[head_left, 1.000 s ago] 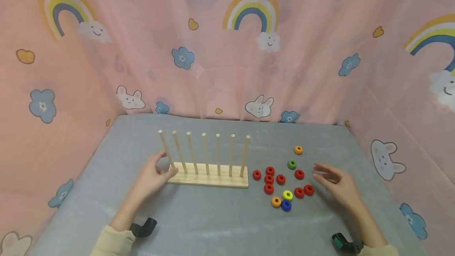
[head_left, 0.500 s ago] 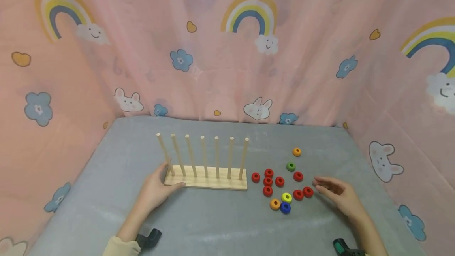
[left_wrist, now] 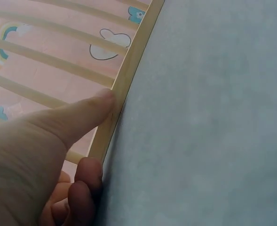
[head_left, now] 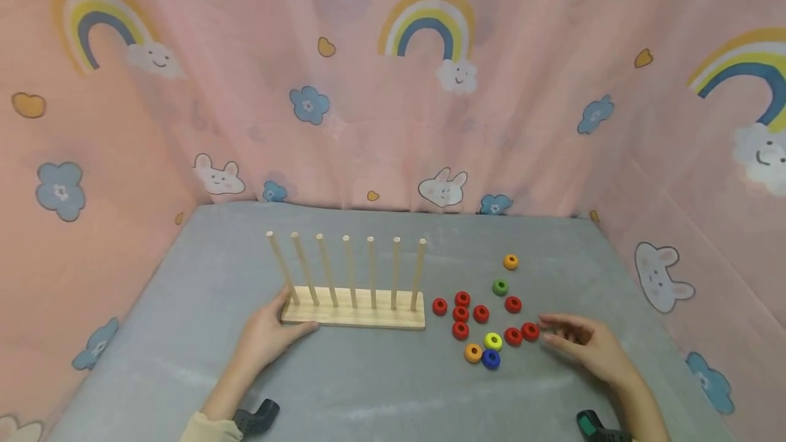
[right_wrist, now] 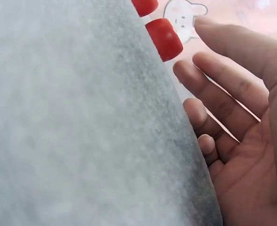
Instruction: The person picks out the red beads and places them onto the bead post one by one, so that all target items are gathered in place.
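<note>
seven pegs (head_left: 372, 268) stood bare, rings (head_left: 460, 319) lay loose; left hand (head_left: 264, 340) gripped end of rack (head_left: 362, 317), right hand (head_left: 592, 350) (fingers parted, holding nothing) was beside red ring (head_left: 533, 337).

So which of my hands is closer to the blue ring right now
Right. Your right hand is to the right of the blue ring; your left hand is farther away, holding the left end of the wooden peg rack.

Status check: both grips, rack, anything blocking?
Left grip holding wooden rack at its left end. Right grip empty, beside rightmost red ring. All seven pegs bare. No obstruction visible between right grip and that ring.
</note>
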Motion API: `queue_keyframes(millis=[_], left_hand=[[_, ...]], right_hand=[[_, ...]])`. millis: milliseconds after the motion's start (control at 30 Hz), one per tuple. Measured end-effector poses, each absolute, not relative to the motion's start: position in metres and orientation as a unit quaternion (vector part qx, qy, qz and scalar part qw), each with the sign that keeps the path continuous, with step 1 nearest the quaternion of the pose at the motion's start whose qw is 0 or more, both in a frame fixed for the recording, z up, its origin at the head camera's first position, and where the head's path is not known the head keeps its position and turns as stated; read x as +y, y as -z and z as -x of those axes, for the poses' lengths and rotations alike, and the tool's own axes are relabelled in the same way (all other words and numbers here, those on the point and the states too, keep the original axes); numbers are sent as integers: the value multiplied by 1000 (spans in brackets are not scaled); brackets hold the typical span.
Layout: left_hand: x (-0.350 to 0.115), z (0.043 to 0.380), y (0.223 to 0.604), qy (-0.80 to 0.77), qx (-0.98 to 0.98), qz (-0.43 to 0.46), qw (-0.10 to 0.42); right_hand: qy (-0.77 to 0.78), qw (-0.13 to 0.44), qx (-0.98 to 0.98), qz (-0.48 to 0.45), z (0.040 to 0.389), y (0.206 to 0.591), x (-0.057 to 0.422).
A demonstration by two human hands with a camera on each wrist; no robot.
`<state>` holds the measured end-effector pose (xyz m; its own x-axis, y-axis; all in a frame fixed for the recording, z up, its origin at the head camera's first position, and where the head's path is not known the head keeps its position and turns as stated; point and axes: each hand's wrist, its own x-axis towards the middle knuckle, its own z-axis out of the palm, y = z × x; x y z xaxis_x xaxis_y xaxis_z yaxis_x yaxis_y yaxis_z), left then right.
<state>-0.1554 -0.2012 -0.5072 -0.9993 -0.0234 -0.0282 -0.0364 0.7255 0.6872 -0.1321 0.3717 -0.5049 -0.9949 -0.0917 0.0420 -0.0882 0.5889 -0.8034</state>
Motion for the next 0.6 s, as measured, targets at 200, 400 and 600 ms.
queue_keyframes(millis=[200,400,600], left_hand=[[-207,154,508,-352,936,23,9],[-203,154,507,-338,941,13,2],[-199,156,507,-343,939,12,-1]], right_hand=[[454,41,887,72,136,506,369],[450,31,890,67,135,507,371],[433,4,896,96,134,509,370]])
